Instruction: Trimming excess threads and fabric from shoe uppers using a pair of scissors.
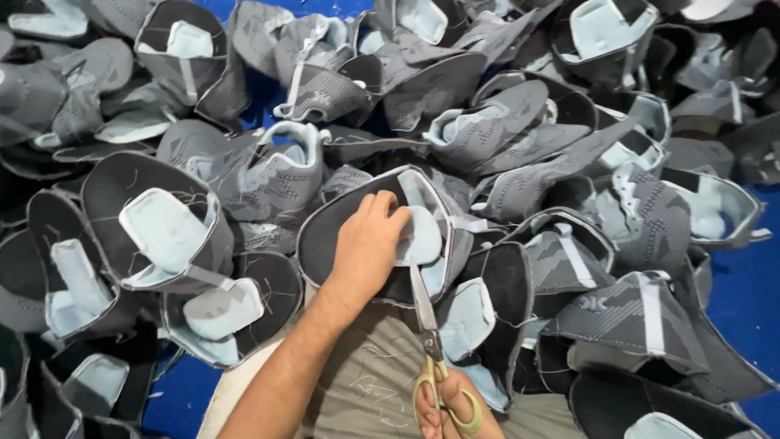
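My left hand (367, 242) reaches forward and grips a grey knitted shoe upper (341, 219) by its pale blue padded collar, fingers curled over the edge. My right hand (451, 405) sits low at the bottom edge, fingers through the yellow-green handles of a pair of scissors (428, 325). The steel blades point up toward the held upper's rim, tips just below my left hand. Loose thread ends stick out along the upper's edge. The upper rests over my lap.
Several grey shoe uppers with pale blue linings lie heaped all around, such as one at the left (158, 215) and one at the right (626, 313). A blue surface (743, 301) shows beneath the pile. My khaki trousers (366, 382) carry thread scraps.
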